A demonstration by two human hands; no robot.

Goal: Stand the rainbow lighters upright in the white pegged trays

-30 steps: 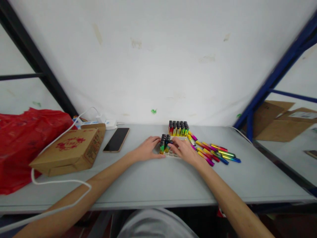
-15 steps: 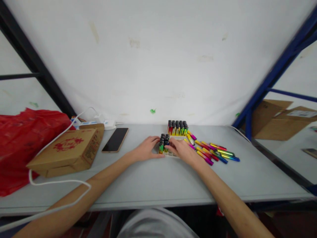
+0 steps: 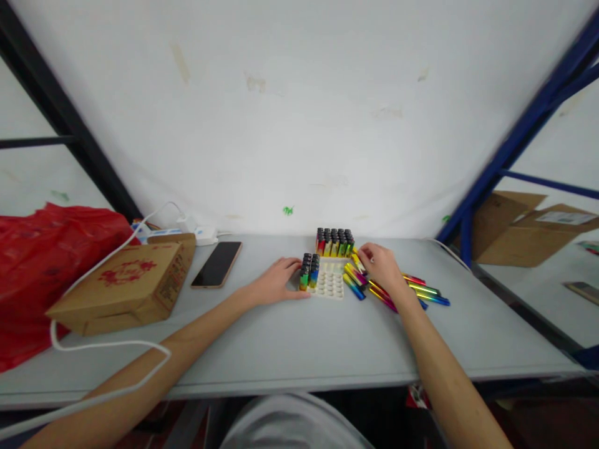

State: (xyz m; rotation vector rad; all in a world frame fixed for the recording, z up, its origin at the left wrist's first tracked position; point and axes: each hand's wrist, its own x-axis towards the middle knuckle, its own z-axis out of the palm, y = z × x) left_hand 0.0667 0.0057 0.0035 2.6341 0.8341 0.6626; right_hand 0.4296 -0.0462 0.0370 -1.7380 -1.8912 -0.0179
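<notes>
Two rows of lighters (image 3: 305,272) with black tops stand upright at the left end of a white tray (image 3: 331,285), whose round holes show to their right. My left hand (image 3: 276,282) rests open around that end, thumb stretched along the front corner and fingers at the back beside the lighters. To the right of the tray, my right hand (image 3: 382,267) is closed, its fingertips pinching a yellow lighter (image 3: 357,260). More shiny multicoloured lighters (image 3: 354,286) lie loose beneath and around this hand, which partly hides them.
Behind the tray stands a full block of upright lighters (image 3: 335,242). Leftward lie a black-screened phone (image 3: 218,265), a brown cardboard box (image 3: 126,280), a red plastic bag (image 3: 56,262) and a white cable (image 3: 116,342). A blue metal frame (image 3: 467,234) and an open carton (image 3: 510,231) stand right.
My right hand has moved from the tray rightward to the loose lighters, uncovering the holes and a second row of upright lighters. Some loose lighters have shifted. My left hand stays in place.
</notes>
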